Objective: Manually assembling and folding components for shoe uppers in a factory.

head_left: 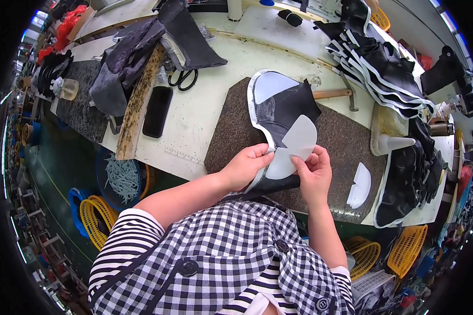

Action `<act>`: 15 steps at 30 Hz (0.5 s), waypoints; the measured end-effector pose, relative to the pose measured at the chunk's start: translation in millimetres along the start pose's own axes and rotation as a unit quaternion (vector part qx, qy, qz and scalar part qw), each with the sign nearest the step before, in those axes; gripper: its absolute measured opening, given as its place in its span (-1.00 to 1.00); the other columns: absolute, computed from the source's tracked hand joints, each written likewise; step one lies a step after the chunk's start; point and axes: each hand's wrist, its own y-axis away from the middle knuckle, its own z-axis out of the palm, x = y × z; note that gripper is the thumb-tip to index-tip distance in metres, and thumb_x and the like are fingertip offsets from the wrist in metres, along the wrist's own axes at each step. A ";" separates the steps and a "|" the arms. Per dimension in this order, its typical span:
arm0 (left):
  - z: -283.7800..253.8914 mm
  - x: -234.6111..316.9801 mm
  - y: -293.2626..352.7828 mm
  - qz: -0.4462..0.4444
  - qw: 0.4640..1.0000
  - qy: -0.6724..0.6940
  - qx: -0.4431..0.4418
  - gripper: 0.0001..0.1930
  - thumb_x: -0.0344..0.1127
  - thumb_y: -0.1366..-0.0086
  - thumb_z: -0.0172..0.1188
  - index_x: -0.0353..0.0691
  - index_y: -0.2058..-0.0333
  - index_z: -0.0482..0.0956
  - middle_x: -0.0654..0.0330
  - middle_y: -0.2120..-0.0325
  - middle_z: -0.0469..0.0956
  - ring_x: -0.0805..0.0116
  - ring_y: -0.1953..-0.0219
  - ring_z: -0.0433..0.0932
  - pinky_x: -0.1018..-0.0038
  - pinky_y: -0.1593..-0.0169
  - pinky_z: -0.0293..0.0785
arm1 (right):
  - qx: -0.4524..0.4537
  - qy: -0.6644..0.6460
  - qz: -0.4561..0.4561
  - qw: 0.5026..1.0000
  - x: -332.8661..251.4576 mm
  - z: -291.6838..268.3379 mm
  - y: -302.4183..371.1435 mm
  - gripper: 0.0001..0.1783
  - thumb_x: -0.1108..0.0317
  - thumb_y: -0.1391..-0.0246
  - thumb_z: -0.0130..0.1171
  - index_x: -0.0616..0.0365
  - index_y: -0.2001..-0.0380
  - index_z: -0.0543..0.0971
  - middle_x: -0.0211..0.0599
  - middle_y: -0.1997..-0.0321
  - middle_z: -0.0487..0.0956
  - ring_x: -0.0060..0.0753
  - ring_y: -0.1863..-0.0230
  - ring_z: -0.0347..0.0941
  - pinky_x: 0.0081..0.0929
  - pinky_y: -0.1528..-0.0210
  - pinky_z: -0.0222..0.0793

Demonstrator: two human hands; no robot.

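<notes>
Shoe upper (281, 113) on stone slab (347, 139), at table (205, 118) middle. Stiffener piece (294, 147) atop upper's near end, pinched between left hand (247, 165) and right hand (314, 176). Second stiffener (360, 186) right of the hands, on the slab. Hammer (337, 93) behind the upper. Phone (157, 111) and scissors (184, 80) left of the slab. Stack of uppers (383, 65) far right, behind. Baskets (97, 212) below table's near edge, left.

Both hands press a white liner onto a black shoe upper.
The left hand (247, 165) and right hand (314, 173) pinch the white liner piece (294, 147) against the black shoe upper (286, 105) lying on a speckled stone slab (341, 142); a hammer (337, 93) rests just beyond.
</notes>
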 end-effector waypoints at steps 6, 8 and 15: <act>0.8 -7.5 2.4 0.011 1.000 0.014 0.016 -0.71 -0.34 -0.44 -0.07 -0.36 -0.03 0.44 0.23 0.13 0.55 0.54 0.13 0.50 0.55 0.02 0.43 | -0.018 0.009 0.007 1.000 -0.7 -2.7 0.4 -0.62 0.51 -0.06 0.27 0.22 0.07 0.40 -0.36 0.35 0.59 -0.63 0.36 0.50 -0.68 0.31 0.42; 1.8 -9.5 3.2 0.016 0.999 0.018 0.020 -0.71 -0.34 -0.44 -0.07 -0.36 -0.03 0.44 0.23 0.13 0.55 0.54 0.13 0.50 0.54 0.02 0.43 | -0.023 0.009 0.008 1.000 -0.1 -3.9 1.1 -0.62 0.51 -0.06 0.27 0.22 0.06 0.40 -0.36 0.35 0.59 -0.63 0.36 0.50 -0.68 0.30 0.42; 4.9 -12.9 4.2 0.014 0.998 0.055 0.025 -0.70 -0.34 -0.44 -0.07 -0.37 -0.04 0.42 0.21 0.13 0.55 0.52 0.14 0.51 0.53 0.02 0.45 | -0.027 -0.015 0.009 0.999 1.6 -5.6 4.0 -0.62 0.53 -0.06 0.26 0.23 0.06 0.40 -0.37 0.35 0.60 -0.63 0.34 0.50 -0.69 0.26 0.40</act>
